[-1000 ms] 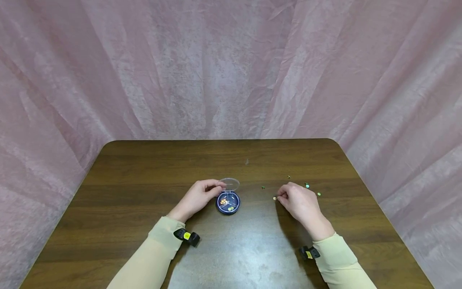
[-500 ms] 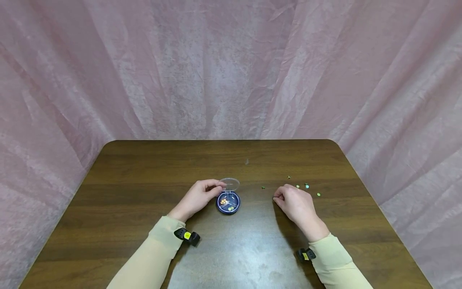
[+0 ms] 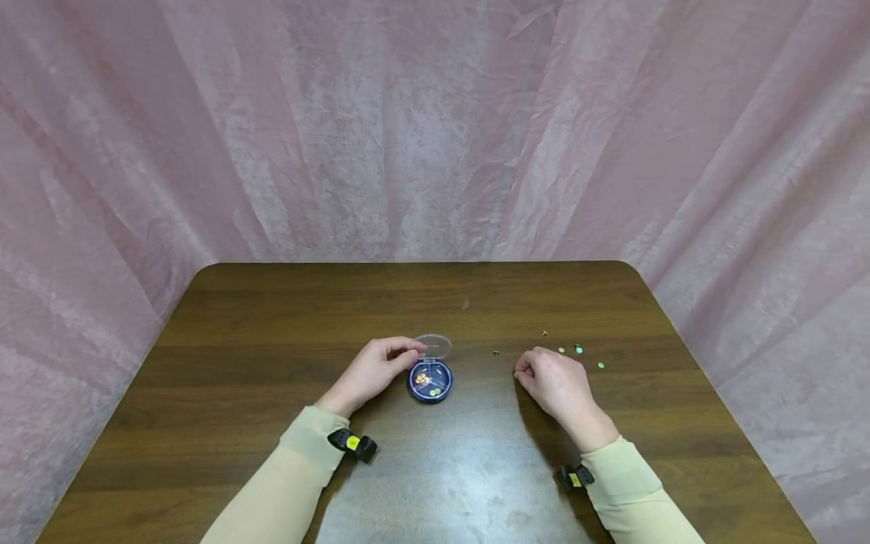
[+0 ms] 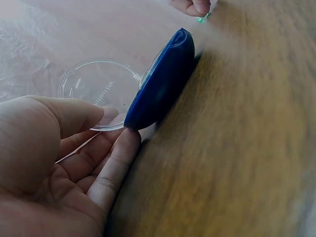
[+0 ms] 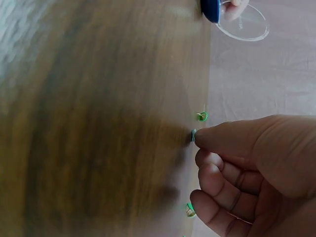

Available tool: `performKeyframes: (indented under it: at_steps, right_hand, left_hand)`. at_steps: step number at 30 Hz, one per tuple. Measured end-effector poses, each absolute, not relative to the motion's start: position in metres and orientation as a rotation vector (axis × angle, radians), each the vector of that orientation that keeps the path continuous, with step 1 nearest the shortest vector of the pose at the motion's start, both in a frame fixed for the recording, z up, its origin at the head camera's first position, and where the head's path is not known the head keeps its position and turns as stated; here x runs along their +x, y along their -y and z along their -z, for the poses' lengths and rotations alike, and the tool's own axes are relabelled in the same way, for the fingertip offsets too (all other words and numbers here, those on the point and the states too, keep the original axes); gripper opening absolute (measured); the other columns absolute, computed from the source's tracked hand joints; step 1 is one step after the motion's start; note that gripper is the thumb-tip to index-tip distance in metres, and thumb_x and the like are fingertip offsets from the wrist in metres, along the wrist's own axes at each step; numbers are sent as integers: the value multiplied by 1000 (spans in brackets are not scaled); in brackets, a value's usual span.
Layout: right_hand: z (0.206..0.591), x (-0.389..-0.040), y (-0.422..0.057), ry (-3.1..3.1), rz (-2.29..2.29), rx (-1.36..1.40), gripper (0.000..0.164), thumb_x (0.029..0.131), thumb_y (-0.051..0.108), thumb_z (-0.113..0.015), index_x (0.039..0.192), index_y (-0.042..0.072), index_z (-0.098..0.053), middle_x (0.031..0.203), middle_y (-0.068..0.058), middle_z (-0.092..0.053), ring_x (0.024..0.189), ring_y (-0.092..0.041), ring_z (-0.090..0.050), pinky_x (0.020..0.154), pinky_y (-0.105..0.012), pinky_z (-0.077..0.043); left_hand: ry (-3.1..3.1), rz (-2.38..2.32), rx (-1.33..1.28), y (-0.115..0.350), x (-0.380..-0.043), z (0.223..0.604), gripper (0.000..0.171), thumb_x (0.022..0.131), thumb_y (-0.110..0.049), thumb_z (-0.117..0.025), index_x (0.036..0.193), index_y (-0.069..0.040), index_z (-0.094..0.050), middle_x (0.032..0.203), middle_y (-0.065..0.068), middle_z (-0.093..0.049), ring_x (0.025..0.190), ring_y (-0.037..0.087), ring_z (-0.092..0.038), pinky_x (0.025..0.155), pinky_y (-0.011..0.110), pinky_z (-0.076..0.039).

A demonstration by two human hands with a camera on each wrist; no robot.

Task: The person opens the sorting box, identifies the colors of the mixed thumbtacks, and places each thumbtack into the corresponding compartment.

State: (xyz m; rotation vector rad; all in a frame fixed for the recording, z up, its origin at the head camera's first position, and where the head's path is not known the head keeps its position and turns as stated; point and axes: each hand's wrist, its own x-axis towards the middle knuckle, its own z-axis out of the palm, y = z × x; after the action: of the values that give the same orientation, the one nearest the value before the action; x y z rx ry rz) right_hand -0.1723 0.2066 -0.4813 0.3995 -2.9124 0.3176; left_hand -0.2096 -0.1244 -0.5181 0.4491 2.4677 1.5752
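The right hand (image 3: pixel 556 381) sits on the counter (image 3: pixel 272 317) at about 3 o'clock from the case (image 3: pixel 430 380), well apart from it. A second ago it lay slightly further right, with a small yellow-green pin visible just off its fingertips. Now the hand has slid a little left and that pin no longer shows in the head view. The right wrist view shows the fingers curled, with thumb and forefinger pinching a green pin (image 5: pixel 192 134) at the counter surface. This suggests the pick-up has just been made, or is being made, and the pin has not yet been lifted toward the case.

The left hand (image 3: pixel 372 369) has not moved. It rests at 9 o'clock of the case, with its fingers relaxed. One fingertip touches the blue rim (image 4: pixel 163 86) and the thumb lies by the clear lid (image 4: pixel 101 94), which stands open at 12 o'clock.

About 4 loose pins (image 3: pixel 578 349) remain scattered at 1 to 2 o'clock of the right hand, and 1 more (image 3: pixel 495 353) lies between the hands.
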Motion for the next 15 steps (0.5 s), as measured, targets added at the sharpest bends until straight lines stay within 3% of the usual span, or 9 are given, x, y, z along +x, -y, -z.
performKeyframes:
  at_steps: [5,15]
  right_hand:
    - [475,-169,-202,2922,-415,408,8,83,19,-71,79,26,-71,74,16,-54,64,-5,-51,56,-30,-43]
    - [444,-153,-177,2932,-1072,522,4,90,28,-71,87,30,-72,80,19,-62,74,-4,-58,71,-27,-46]
  left_hand:
    - [-2476,-1559,449,124,-210,519,28,99,-37,-61,120,-23,-73,114,-15,-68,113,7,-60,97,34,-46]
    - [-2492,-1542,432,124,-210,517,29,99,-39,-61,120,-24,-73,119,-18,-65,117,6,-57,99,34,-44]
